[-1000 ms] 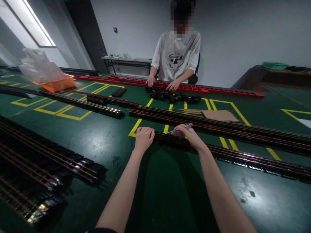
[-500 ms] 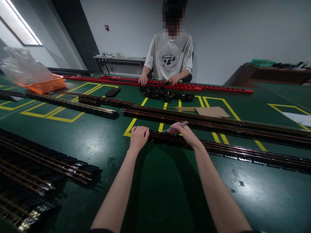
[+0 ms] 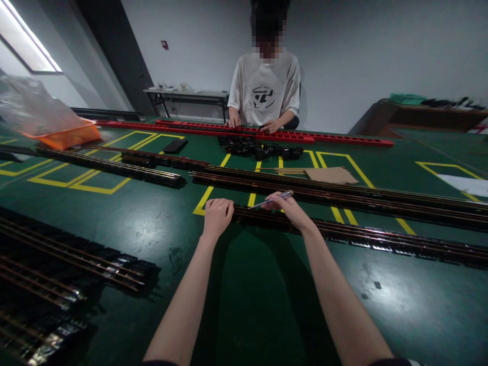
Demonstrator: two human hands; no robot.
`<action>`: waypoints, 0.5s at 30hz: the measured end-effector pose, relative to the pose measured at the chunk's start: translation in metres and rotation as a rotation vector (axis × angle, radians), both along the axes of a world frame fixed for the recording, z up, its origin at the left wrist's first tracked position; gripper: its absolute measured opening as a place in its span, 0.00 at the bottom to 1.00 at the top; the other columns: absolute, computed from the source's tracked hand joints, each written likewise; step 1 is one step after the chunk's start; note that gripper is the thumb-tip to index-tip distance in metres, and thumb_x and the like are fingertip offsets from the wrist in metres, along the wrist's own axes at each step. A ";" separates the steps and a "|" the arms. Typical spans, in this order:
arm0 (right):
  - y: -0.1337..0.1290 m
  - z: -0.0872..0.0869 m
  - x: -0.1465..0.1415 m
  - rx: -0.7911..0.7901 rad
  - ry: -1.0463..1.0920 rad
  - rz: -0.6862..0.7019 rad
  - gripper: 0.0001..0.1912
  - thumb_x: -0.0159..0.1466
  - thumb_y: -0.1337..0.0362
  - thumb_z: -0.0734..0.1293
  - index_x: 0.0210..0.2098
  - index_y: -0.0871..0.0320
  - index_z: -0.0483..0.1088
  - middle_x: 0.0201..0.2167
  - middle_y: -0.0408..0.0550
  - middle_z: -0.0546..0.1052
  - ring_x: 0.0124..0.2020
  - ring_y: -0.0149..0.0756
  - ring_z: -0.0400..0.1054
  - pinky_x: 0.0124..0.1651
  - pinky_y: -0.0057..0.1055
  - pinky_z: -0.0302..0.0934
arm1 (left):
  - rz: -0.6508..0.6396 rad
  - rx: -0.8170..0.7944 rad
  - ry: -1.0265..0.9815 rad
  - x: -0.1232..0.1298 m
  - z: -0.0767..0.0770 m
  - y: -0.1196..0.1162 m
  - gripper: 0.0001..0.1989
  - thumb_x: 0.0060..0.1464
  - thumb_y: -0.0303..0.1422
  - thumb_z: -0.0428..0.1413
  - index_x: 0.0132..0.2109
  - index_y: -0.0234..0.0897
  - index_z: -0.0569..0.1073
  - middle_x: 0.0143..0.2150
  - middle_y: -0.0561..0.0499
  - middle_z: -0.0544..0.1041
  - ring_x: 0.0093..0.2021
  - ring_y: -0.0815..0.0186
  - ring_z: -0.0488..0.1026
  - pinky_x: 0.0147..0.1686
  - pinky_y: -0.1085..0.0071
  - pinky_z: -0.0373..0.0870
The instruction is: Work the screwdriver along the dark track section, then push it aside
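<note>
A long black strip with copper-coloured rods (image 3: 358,236) runs from mid-view to the right edge of the green table (image 3: 244,284). Closed round its left end is my left hand (image 3: 218,213), the fingers bent over the strip. Just right of it, my right hand (image 3: 282,203) grips a slim screwdriver (image 3: 280,197) with a clear handle. The screwdriver's tip points left and down at the strip, between my hands; whether it touches is too small to tell.
More black strips (image 3: 335,195) lie behind my hands, others (image 3: 76,244) at left. Beyond are brown cardboard (image 3: 331,175), black parts (image 3: 259,148), a dark phone-like slab (image 3: 175,145), a red rail (image 3: 343,140) and an orange basket (image 3: 68,136). Across the table, a person (image 3: 265,86) handles the rail.
The view has shifted slightly. My hands and the screwdriver hold nearly the same place on the strip. The other person's hands have moved a little along the red rail.
</note>
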State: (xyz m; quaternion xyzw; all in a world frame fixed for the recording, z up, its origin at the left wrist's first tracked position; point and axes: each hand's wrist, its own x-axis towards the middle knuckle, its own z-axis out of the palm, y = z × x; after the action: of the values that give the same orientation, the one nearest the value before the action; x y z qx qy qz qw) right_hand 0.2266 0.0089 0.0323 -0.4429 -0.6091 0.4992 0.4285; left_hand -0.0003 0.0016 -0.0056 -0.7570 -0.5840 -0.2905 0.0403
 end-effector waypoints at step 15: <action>0.001 -0.004 0.006 0.010 0.037 -0.030 0.12 0.60 0.56 0.62 0.31 0.57 0.70 0.28 0.45 0.78 0.33 0.36 0.72 0.40 0.34 0.61 | -0.010 0.022 -0.005 -0.002 -0.004 0.002 0.14 0.62 0.31 0.44 0.38 0.37 0.75 0.39 0.50 0.79 0.41 0.62 0.74 0.49 0.61 0.58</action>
State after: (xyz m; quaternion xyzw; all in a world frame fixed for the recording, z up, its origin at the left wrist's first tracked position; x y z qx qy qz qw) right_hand 0.2321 0.0104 0.0287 -0.4407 -0.5969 0.4976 0.4494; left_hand -0.0023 0.0037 -0.0101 -0.7587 -0.5770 -0.2989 0.0459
